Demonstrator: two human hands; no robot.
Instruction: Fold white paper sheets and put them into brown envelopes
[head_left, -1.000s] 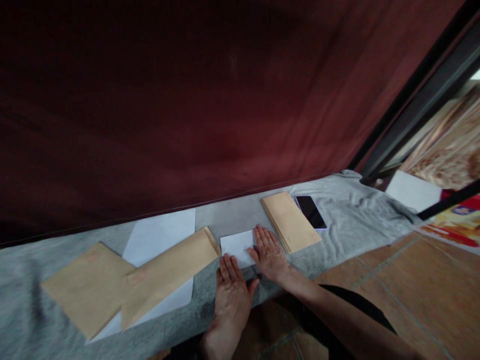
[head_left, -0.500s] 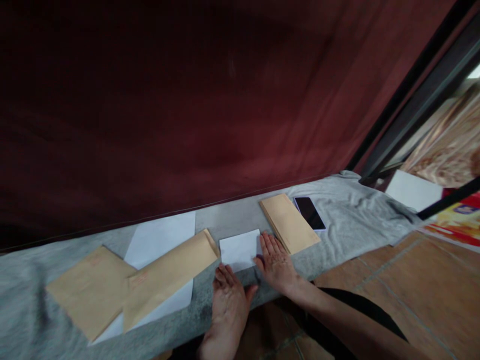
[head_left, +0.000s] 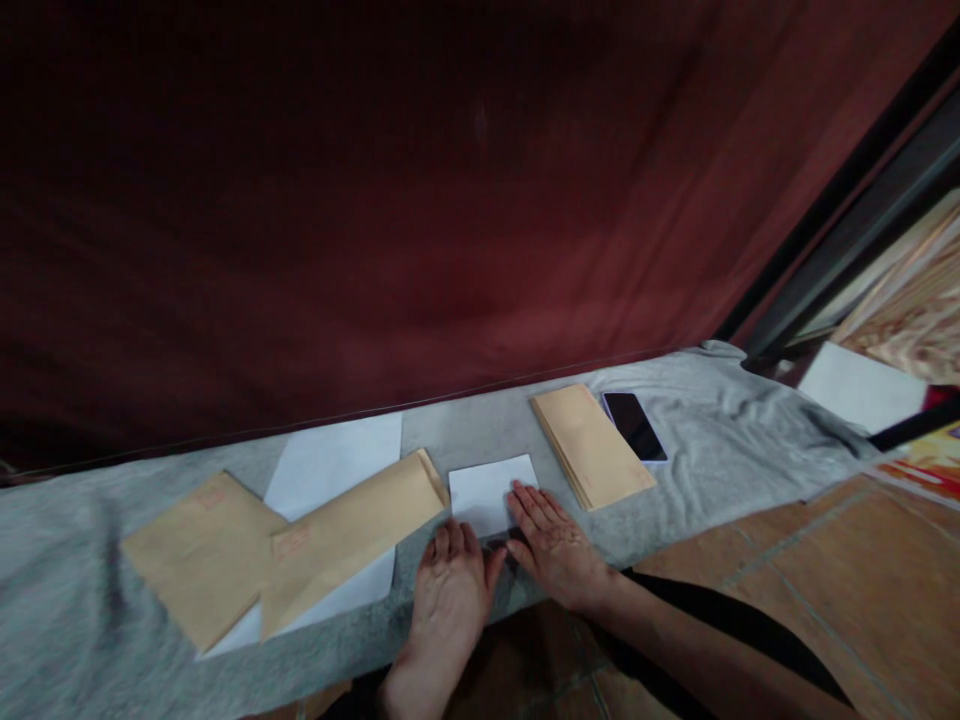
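A folded white sheet of paper [head_left: 486, 488] lies flat on the grey cloth in front of me. My left hand [head_left: 452, 580] rests at its near left corner, palm down, fingers stretched out and thumb apart. On the paper's right side, my right hand [head_left: 551, 540] lies flat with its fingers extended over the near right part. Neither hand is closed around anything. Left of the paper, a long brown envelope [head_left: 352, 530] reaches close to its edge. To the right is a stack of brown envelopes [head_left: 596, 445].
Another brown envelope [head_left: 206, 550] and a larger white sheet [head_left: 341, 460] lie at the left, partly overlapped. A phone [head_left: 634, 427] sits beside the stack. Grey cloth [head_left: 720, 420] covers the narrow surface, a dark red panel [head_left: 450, 220] rises behind, and floor tiles [head_left: 817, 560] show at right.
My right hand has slid from the paper's right edge toward its near part, and both hands are closer together. The view has shifted slightly left.
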